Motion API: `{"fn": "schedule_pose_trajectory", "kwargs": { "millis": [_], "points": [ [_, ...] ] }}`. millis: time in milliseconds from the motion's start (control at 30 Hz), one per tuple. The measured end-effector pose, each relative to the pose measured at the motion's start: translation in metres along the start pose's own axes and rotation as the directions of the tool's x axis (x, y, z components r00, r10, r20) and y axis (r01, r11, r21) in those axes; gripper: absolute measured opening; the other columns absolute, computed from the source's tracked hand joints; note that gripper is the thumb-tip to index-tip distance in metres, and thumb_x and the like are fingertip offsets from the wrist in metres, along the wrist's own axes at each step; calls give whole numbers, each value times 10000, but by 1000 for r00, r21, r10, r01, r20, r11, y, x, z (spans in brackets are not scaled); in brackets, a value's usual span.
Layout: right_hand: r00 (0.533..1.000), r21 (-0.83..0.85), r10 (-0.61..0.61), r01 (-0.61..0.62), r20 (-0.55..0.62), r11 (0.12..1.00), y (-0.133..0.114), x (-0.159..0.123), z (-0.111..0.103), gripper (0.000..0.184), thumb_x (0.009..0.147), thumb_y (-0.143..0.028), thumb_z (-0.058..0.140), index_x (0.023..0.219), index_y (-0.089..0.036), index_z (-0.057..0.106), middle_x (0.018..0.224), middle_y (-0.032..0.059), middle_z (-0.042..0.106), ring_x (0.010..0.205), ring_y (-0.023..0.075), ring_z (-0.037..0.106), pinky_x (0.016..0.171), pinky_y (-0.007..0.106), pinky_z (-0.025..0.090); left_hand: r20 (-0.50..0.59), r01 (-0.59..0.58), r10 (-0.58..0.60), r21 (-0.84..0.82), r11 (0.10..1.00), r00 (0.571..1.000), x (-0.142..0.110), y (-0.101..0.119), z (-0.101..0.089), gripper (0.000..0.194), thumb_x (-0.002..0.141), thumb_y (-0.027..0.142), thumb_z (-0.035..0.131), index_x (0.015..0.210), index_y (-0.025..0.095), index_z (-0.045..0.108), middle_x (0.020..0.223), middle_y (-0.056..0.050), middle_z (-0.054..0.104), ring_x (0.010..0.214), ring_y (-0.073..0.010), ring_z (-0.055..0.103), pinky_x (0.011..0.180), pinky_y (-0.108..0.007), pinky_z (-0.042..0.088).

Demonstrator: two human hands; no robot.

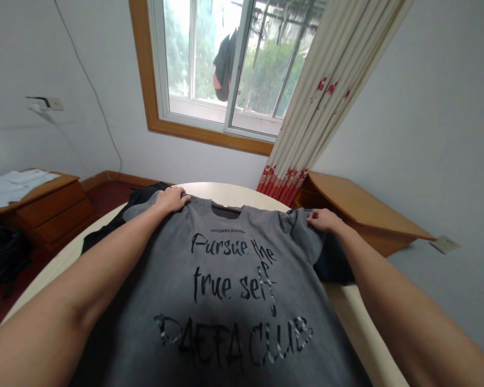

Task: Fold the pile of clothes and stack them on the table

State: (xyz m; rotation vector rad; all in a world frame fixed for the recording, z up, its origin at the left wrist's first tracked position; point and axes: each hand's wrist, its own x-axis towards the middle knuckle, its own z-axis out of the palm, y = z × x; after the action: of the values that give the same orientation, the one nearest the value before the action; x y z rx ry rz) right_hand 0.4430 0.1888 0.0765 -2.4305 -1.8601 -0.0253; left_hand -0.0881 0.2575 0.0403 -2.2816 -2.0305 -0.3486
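A grey T-shirt [234, 258] with black lettering lies spread front side up, its neckline toward the window. My left hand [173, 199] is closed on the shirt's shoulder at the left, the fingers bent over its upper edge. At the right, the fingers of my right hand [325, 219] pinch the cloth at the top of the sleeve. Dark clothing [333, 260] shows from under the right sleeve, and more black cloth [100, 234] lies beneath the left side.
The shirt rests on a pale round table [226, 190]. Beyond it are a window [226, 70] and a long curtain [326, 91]. Wooden cabinets stand left [64, 201] and right [358, 207]. A black bag [2, 255] is at the far left.
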Motion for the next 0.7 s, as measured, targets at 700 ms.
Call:
{"fn": "schedule_pose_trajectory", "kwargs": {
  "millis": [700],
  "points": [
    [965,934,189,-228,180,274,-12,-70,-59,107,769,-116,646,875,-129,656,935,146,725,769,203,669,705,285,537,298,445,-341,-438,781,891,-69,-105,-40,345,659,511,731,752,179,743,967,-101,759,905,-261,701,776,-278,541]
  ]
}}
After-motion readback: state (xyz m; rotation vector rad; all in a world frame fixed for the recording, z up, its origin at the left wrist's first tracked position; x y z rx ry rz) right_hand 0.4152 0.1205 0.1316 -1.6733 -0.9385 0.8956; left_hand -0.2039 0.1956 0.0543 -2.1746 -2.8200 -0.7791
